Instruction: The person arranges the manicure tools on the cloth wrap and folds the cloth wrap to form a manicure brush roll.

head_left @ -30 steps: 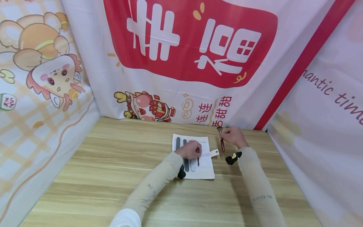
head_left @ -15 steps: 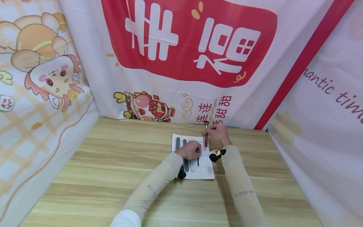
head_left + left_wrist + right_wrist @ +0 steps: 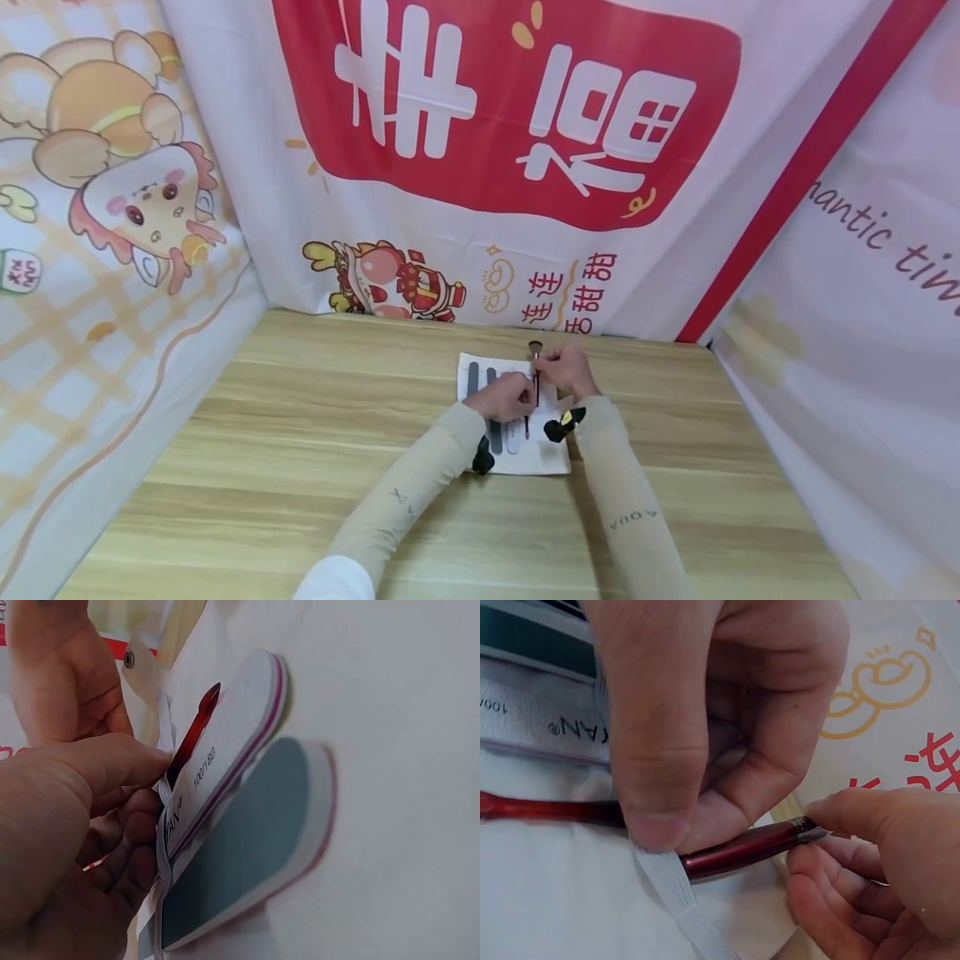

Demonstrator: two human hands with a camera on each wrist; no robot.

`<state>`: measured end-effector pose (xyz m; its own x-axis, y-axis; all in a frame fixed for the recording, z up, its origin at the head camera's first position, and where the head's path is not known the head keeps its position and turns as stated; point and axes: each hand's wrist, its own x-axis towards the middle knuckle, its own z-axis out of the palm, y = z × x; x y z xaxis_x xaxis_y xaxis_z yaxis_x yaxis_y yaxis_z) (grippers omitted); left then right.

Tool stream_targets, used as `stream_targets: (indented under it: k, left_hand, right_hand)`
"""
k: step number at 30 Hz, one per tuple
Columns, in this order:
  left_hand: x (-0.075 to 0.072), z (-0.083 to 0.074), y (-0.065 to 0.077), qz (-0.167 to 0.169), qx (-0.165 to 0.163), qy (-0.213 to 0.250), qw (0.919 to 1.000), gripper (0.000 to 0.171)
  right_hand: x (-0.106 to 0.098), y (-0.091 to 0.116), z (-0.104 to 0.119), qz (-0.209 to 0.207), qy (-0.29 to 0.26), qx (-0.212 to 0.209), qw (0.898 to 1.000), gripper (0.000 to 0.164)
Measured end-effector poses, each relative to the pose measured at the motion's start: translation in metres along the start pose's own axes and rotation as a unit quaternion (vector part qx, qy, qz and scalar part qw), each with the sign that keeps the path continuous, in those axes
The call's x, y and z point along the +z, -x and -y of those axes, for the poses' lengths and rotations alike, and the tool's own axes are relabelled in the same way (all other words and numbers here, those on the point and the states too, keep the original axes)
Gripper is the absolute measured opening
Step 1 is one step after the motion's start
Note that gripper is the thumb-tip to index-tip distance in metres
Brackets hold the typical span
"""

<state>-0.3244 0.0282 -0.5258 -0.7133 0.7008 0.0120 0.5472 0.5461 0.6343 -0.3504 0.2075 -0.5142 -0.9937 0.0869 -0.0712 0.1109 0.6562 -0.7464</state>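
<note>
R hand (image 3: 567, 371) pinches red-handled brush (image 3: 739, 851) nr bristles (image 3: 535, 345), L hand (image 3: 504, 397) pinches white elastic band (image 3: 667, 881) next to it.

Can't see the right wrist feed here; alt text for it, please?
The right hand pinches a dark red brush handle near its silvery collar, the other end at a white elastic band that the left hand pinches. To the left, a red stick, a pale nail file and a dark green one lie over white cloth.
</note>
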Motion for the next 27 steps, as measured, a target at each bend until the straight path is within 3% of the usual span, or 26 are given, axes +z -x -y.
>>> stream_targets:
  k: [1,7,9,14,16,23,27]
  left_hand:
    - [0.004,0.009,-0.004,-0.003,0.01,-0.006,0.9999,0.027]
    - [0.001,0.01,-0.006,0.009,0.0,-0.014,0.9999,0.039]
    - [-0.003,0.002,-0.002,0.016,-0.011,-0.009,0.9998,0.039]
    - [0.0,0.003,-0.004,0.02,-0.011,0.002,0.9997,0.039]
    - [0.008,0.016,-0.011,0.009,-0.001,-0.007,0.9999,0.039]
    - [0.015,0.031,-0.024,0.018,-0.014,0.025,0.9994,0.039]
    - [0.025,0.046,-0.03,0.005,0.0,0.01,0.9999,0.039]
  right_hand:
    - [0.0,0.0,0.0,0.009,0.008,0.001,1.0,0.022]
    - [-0.004,0.003,0.004,0.07,0.051,0.014,0.996,0.032]
    - [-0.006,0.004,0.005,0.081,0.061,0.021,0.995,0.033]
    - [-0.009,0.009,0.008,0.097,0.067,0.025,0.993,0.025]
    - [-0.01,0.011,0.008,0.108,0.071,0.024,0.991,0.023]
    - [-0.016,0.014,0.01,0.147,0.079,0.022,0.986,0.022]
    - [-0.017,0.014,0.013,0.147,0.074,0.03,0.986,0.022]
